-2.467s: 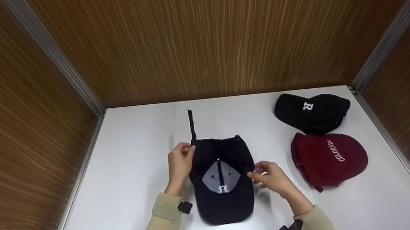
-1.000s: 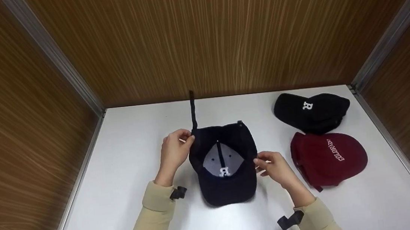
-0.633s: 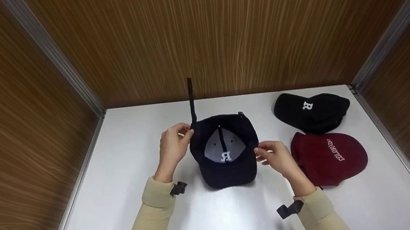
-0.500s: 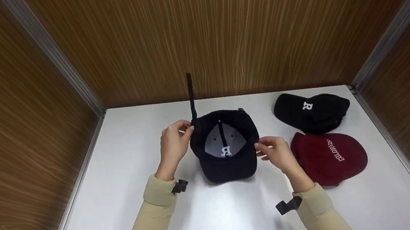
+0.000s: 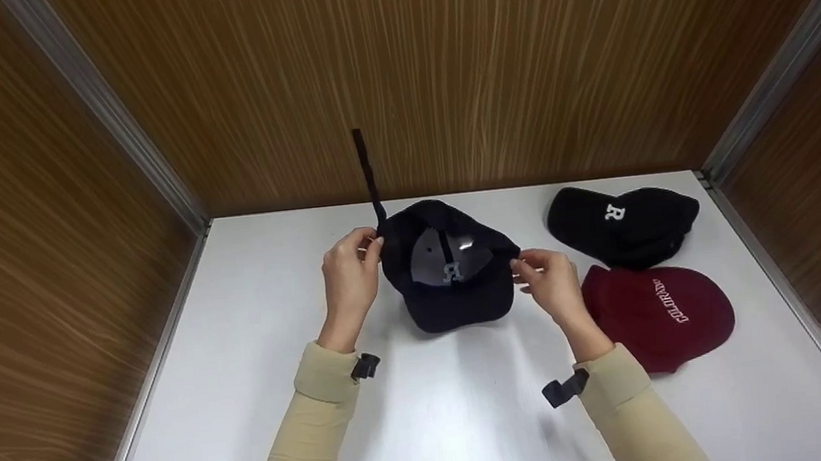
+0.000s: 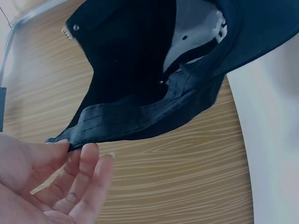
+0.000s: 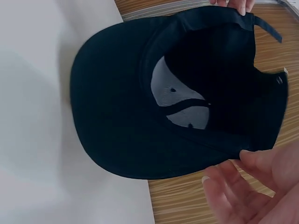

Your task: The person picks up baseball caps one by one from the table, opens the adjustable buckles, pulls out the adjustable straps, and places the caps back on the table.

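Between both hands a dark navy baseball cap (image 5: 460,305) is held up, its inside facing the head camera and its brim toward the person. My left hand (image 5: 349,274) pinches the cap's back edge at the left, close to where the loose strap (image 5: 365,167) sticks up unfastened. In the left wrist view, thumb and fingers of the left hand (image 6: 60,177) grip the sweatband edge. My right hand (image 5: 551,282) pinches the right side edge near the brim. From the right wrist view, the cap's opening (image 7: 224,88) shows a pale front lining.
A black cap (image 5: 629,228) with a white R lies at the back right of the white table (image 5: 251,291). Touching it in front is a dark red cap (image 5: 667,315) lettered COLORADO, partly behind the right hand. Wood-patterned walls (image 5: 425,71) enclose the table.
Both hands have carried the navy cap up and away from the person. It has tilted, so its brim looks shorter and its strap now leans left. The other caps stay put.
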Available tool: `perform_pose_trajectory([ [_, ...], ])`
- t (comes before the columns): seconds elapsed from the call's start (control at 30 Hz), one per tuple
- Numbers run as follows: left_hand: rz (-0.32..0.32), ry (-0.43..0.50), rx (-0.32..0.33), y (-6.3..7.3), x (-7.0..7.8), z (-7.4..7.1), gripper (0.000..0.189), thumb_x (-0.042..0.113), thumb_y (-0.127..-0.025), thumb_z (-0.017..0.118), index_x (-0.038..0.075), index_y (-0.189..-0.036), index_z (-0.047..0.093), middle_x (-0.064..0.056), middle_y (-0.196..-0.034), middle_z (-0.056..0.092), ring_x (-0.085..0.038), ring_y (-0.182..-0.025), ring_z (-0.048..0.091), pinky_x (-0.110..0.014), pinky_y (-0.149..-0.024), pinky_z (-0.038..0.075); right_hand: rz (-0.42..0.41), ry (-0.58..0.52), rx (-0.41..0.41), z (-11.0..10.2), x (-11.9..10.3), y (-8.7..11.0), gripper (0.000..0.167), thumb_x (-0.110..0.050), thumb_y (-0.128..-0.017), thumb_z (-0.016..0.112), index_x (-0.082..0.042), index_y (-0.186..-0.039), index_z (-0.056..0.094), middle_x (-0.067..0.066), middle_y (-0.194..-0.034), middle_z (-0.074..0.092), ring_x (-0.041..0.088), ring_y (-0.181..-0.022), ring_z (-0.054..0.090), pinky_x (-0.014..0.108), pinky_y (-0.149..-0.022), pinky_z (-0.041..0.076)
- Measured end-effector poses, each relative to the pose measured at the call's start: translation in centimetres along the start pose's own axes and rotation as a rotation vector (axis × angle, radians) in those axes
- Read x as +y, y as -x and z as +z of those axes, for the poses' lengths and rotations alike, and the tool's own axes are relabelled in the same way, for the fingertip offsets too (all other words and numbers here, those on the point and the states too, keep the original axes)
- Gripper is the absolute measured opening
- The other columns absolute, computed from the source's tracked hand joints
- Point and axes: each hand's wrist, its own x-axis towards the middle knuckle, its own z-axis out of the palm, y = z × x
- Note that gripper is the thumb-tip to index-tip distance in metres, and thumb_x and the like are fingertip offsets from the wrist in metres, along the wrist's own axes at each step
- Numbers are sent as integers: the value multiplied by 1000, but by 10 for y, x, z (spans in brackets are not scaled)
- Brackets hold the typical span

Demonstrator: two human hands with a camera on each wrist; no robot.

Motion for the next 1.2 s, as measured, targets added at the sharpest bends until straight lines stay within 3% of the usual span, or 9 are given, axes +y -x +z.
perform_pose_trajectory([
  [0.2,118,66,27,4,-7,6,9,7,-93,67,-1,-95,70,-9,-86,69,-17,-72,68,-29,-67,55,3,-77,56,7,5,-7,17,-3,-94,63,9,-105,70,24,-96,70,34,-85,71,38,-70,58],
  [0.37,206,105,21,11,-16,13,9,6,-94,66,-2,-96,70,-9,-89,69,-16,-76,68,-26,-69,55,5,-161,111,14,14,-12,16,0,-94,62,10,-104,70,25,-96,70,35,-87,70,35,-71,57],
  [0.57,244,163,-5,16,-27,17,10,3,-95,64,-4,-98,69,-10,-90,69,-17,-76,68,-25,-67,55,8,-131,208,22,28,-18,16,-3,-92,64,5,-101,73,18,-93,73,18,-82,71,24,-73,55],
  [0.7,254,176,-36,23,-32,21,10,4,-95,64,-2,-99,70,-9,-91,69,-15,-77,68,-24,-69,55,24,-74,231,23,36,-18,17,-6,-92,64,1,-104,75,13,-91,74,17,-86,70,24,-78,52],
  [0.87,275,195,-81,35,-35,24,8,4,-95,64,-1,-99,70,-7,-91,70,-14,-79,67,-24,-68,55,90,-108,204,21,40,-12,20,-6,-92,63,4,-106,73,14,-89,74,18,-83,72,24,-79,49],
  [1.03,297,203,-115,45,-35,25,8,3,-94,65,0,-100,70,-7,-94,70,-13,-80,67,-25,-68,55,222,-283,149,17,40,-5,9,-5,-92,57,4,-88,59,11,-77,73,13,-70,72,19,-70,52],
  [1.2,324,168,-153,55,-37,26,9,0,-92,66,1,-100,71,-7,-95,70,-14,-82,67,-26,-70,55,307,-434,-11,9,40,3,11,-3,-99,47,7,-100,53,20,-96,72,18,-80,72,30,-79,55],
])
